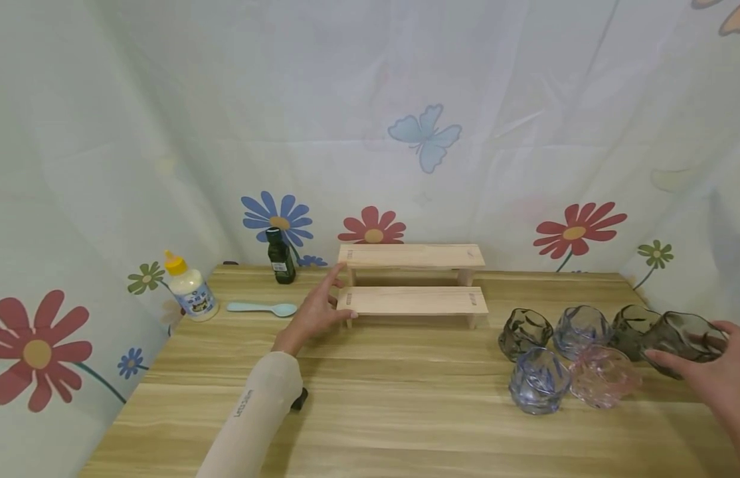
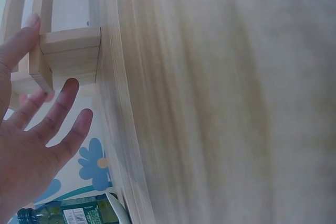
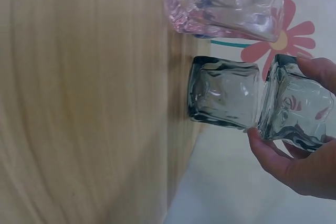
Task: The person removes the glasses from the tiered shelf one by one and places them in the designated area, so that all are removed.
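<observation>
My left hand is at the left end of a two-step wooden rack, its thumb at the front corner of the lower board. In the left wrist view, the other fingers spread fairly straight beside the rack's end. On the far right, my right hand grips a smoky grey glass with wavy sides, thumb and fingers on opposite sides. The right wrist view has this held glass raised off the table, close over the rim of another grey glass.
Also at the right stand a dark glass, two bluish glasses and a pink glass. Leftward are a squeeze bottle with a yellow cap, a pale-green spoon and a dark green bottle. A flowered curtain hangs behind.
</observation>
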Demonstrator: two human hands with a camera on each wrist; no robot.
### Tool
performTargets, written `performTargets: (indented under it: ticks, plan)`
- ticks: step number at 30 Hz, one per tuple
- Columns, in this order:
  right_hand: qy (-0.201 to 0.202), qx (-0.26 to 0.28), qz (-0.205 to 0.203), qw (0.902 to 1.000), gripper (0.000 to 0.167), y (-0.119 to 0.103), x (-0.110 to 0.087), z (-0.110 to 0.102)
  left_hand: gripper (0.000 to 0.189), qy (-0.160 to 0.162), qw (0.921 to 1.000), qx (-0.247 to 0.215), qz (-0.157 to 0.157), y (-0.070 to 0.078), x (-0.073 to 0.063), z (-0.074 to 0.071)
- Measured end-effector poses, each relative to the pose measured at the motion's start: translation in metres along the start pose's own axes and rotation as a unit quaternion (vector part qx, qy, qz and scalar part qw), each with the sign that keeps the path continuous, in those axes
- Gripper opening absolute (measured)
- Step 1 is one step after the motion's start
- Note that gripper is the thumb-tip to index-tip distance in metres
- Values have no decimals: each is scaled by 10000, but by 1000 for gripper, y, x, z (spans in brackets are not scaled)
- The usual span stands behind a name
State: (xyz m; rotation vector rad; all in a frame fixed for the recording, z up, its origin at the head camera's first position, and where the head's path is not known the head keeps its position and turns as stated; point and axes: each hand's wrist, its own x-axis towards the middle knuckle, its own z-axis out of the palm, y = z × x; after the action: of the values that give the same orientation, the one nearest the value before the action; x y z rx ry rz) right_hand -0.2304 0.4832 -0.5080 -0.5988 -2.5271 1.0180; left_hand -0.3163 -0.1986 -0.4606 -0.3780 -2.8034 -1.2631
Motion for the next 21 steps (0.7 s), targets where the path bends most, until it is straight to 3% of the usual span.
performTargets:
  ticks: [5,11,15,21]
  plan:
    - [68,-212,62,9997,116,31,8,4,106,10,10000,-19,-3,0,0,0]
    - [-111,-394,356,9985,116,23,-9,0,107,3,10000,-22,-19,0,0,1]
    - [-309,-417,589,9969,113,0,-26,-7,106,-13,10000,-10,-44,1,1,0]
    - [-910,-217,1062,9899,109,-62,-63,-24,106,-25,10000,-8,-91,1,1,0]
